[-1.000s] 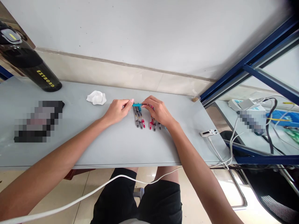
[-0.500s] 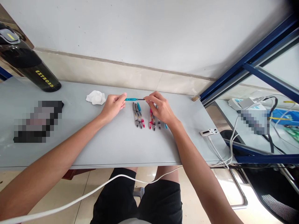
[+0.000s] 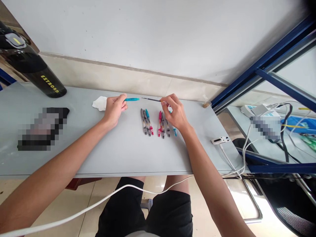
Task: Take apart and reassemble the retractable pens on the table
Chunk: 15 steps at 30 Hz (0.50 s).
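My left hand [image 3: 115, 108] pinches a teal pen barrel [image 3: 132, 99], whose end points right. Facing it across a small gap is a thin dark pen refill [image 3: 151, 99], which my right hand [image 3: 174, 110] holds at its right end. Below the hands, on the grey table [image 3: 133, 154], lie two groups of pens. The left group [image 3: 147, 122] has grey and teal tops with dark and red lower ends. In the right group [image 3: 163, 125] are pink and grey pens, and a light blue end shows near my right wrist.
A crumpled white tissue [image 3: 99, 103] lies beside my left hand. Further left are a dark bottle [image 3: 37, 65] and a blurred phone-like object [image 3: 43, 128]. A small clear cup [image 3: 206, 104] and a white device [image 3: 220, 140] with cables are at right.
The teal barrel and the dark refill have come apart. My left hand has moved slightly left with the barrel; my right hand has shifted slightly right with the refill.
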### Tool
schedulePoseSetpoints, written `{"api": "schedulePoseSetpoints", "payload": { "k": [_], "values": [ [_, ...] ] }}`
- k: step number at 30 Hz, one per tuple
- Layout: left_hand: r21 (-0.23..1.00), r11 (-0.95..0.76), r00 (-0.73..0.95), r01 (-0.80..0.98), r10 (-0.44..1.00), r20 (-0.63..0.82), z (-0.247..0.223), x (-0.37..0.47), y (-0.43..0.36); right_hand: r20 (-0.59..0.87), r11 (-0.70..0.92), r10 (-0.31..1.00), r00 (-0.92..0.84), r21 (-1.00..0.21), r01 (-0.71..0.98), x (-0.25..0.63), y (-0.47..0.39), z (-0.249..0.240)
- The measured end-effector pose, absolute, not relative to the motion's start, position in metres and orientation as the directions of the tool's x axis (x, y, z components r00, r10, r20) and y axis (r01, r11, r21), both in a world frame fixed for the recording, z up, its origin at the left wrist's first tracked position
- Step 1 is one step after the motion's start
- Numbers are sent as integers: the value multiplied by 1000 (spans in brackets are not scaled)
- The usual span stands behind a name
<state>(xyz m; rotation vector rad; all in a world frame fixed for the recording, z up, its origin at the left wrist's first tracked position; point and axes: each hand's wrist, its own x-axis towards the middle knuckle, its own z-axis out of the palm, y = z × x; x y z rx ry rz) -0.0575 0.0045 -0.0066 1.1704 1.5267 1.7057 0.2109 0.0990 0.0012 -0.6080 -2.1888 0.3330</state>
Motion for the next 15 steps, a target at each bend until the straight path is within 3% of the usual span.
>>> {"api": "schedulePoseSetpoints", "payload": {
  "k": [15],
  "values": [
    [974, -187, -429, 126, 875, 224, -5, -51, 2, 632, 860, 506, -587, -425, 284, 208, 98, -3]
  ]
}}
